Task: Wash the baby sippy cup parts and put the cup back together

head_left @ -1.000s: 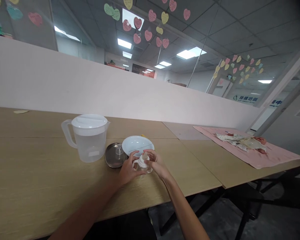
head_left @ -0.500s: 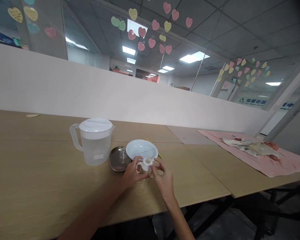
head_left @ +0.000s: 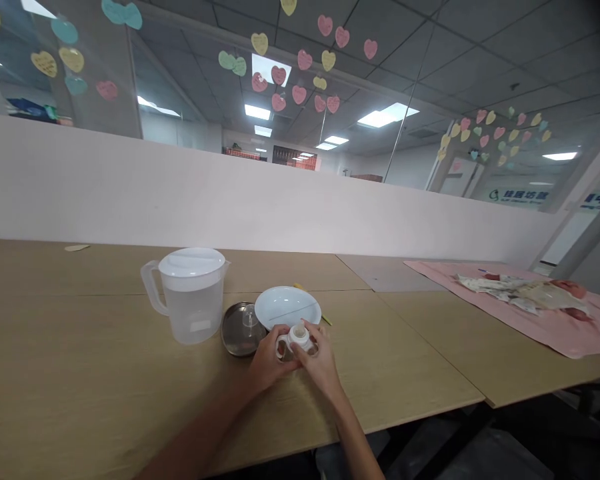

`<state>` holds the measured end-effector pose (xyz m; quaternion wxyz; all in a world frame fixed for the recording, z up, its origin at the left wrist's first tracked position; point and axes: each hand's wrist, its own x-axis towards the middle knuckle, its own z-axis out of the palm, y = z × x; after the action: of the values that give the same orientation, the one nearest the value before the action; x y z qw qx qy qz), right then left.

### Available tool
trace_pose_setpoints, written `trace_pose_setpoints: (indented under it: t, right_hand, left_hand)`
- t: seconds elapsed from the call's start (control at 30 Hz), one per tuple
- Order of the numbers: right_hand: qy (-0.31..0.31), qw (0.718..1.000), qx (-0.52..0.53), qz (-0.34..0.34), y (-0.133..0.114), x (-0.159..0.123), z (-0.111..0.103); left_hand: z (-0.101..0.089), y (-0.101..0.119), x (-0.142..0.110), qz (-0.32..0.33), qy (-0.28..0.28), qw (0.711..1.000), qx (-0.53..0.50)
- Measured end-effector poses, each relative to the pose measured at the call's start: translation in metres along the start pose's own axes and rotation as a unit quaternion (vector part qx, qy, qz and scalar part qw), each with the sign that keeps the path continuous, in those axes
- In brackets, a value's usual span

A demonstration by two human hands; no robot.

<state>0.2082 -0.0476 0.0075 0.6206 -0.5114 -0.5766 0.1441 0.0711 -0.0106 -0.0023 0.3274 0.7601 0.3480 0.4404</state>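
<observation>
Between my hands, above the near part of the table, is a small baby bottle point(head_left: 301, 335) with a white collar, a pale teat on top and white side handles. My left hand point(head_left: 271, 357) is closed around its left handle and side. Fingers of my right hand point(head_left: 322, 360) wrap the collar and right side, hiding much of the body. Just behind stands a white bowl point(head_left: 286, 297) with a thin line across its inside. Left of the bowl lies a metal tray point(head_left: 233, 341), and a clear dome-shaped cap point(head_left: 249, 316) rests on it.
A lidded translucent pitcher point(head_left: 194, 303) with liquid stands at left. Part of a thin yellow-green stick point(head_left: 326, 320) shows behind the bowl. On the right, a clothed baby doll point(head_left: 535, 293) lies on a pink cloth point(head_left: 480, 312). A white wall point(head_left: 230, 200) borders the table's back.
My right hand has closed in from the bottle's right side onto its collar. My left hand keeps its hold. The view has shifted slightly.
</observation>
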Motion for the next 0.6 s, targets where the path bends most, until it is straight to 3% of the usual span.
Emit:
trace_pose_setpoints:
  t: [0.1,0.3,0.43,0.5,0.6]
  right_hand:
    - [0.029,0.999,-0.041,0.012,-0.004,-0.002,0.007]
    - [0.167,0.976,-0.138,0.031,-0.023,-0.005,0.03]
    - [0.161,0.971,-0.178,0.008,-0.027,-0.006,0.034]
    - [0.154,0.972,-0.179,-0.003,-0.023,-0.021,0.029]
    - [0.146,0.977,-0.153,0.011,-0.011,-0.073,0.014]
  left_hand:
    - [-0.001,0.003,0.001,0.004,0.002,1.0,-0.002]
    - [0.0,0.005,-0.001,-0.009,0.021,0.999,0.026]
    - [0.0,-0.002,-0.002,0.017,0.028,0.998,0.049]
    - [0.0,-0.006,-0.003,0.035,0.021,0.997,0.072]
    - [-0.002,-0.008,-0.006,0.042,0.005,0.992,0.116]
